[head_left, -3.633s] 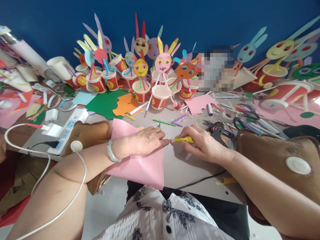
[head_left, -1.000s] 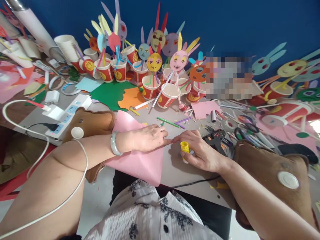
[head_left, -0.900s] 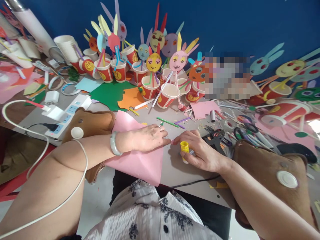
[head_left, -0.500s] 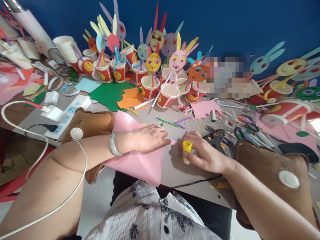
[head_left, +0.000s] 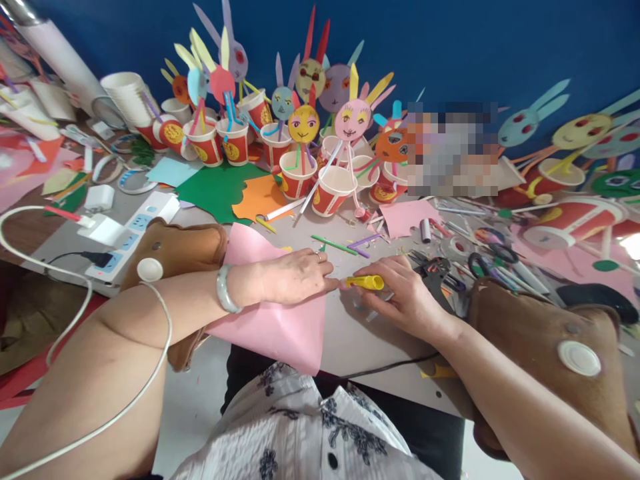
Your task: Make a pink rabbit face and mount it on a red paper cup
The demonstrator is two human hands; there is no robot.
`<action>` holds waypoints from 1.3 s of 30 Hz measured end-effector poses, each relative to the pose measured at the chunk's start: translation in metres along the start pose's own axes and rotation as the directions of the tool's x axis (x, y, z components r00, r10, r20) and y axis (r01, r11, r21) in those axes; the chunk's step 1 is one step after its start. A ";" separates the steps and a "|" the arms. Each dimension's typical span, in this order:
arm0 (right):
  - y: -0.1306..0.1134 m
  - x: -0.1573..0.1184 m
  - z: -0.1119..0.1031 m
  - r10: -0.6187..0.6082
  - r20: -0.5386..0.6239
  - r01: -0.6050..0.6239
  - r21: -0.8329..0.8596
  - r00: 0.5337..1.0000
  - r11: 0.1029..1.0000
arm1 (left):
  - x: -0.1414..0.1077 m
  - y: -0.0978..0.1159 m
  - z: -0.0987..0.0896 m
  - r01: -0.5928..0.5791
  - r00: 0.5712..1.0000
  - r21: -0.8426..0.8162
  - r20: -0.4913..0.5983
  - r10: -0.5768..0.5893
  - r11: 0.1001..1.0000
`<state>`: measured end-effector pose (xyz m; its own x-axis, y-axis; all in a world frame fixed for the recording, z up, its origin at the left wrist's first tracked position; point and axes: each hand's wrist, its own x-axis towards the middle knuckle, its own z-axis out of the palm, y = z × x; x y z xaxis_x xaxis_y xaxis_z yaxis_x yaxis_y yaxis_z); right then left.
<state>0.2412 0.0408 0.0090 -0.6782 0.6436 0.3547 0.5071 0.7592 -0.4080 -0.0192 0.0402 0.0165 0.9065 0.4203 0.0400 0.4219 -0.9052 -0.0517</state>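
My left hand (head_left: 300, 273), fingers bent and close together, rests over a large pink paper sheet (head_left: 280, 327). Its fingertips are at a small pink paper piece (head_left: 344, 284), mostly hidden now. Closed around a small yellow tube (head_left: 367, 283), my right hand (head_left: 407, 293) holds it tilted nearly flat. The tube's open end faces right, and its narrow end meets the pink piece beside my left fingertips. A clear, thin object (head_left: 371, 315) shows under my right thumb; I cannot make out its kind.
Paper cups with rabbit-faced straw figures (head_left: 334, 190) line the back. A power strip (head_left: 133, 237) and brown padded cushion (head_left: 187, 247) lie left. Right are a black tool (head_left: 437, 270), scissors (head_left: 503, 253), pens and another brown cushion (head_left: 540, 347). A white cable (head_left: 165, 333) crosses my left arm.
My right hand has tipped the yellow tube from upright to nearly flat and brought its narrow end to the small pink piece. My left hand has stayed almost in place.
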 end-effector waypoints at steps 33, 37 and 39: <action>0.001 -0.001 -0.011 0.172 -0.023 -0.167 0.153 0.985 0.974 | -0.003 -0.002 0.011 -0.023 0.997 0.018 -0.079 0.024 1.000; 0.009 -0.003 -0.024 0.535 -0.224 -0.385 0.480 0.815 0.788 | -0.002 -0.003 0.012 -0.044 0.996 0.013 -0.082 0.045 0.999; 0.018 -0.002 -0.028 0.637 -0.254 -0.341 0.672 0.728 0.657 | -0.002 -0.004 0.013 -0.044 0.994 0.001 -0.104 0.044 0.999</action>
<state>0.2666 0.0554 0.0247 -0.0358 0.9767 0.2117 0.2068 0.2145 -0.9546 -0.0226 0.0433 0.0034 0.9177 0.3715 0.1411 0.3818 -0.9226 -0.0544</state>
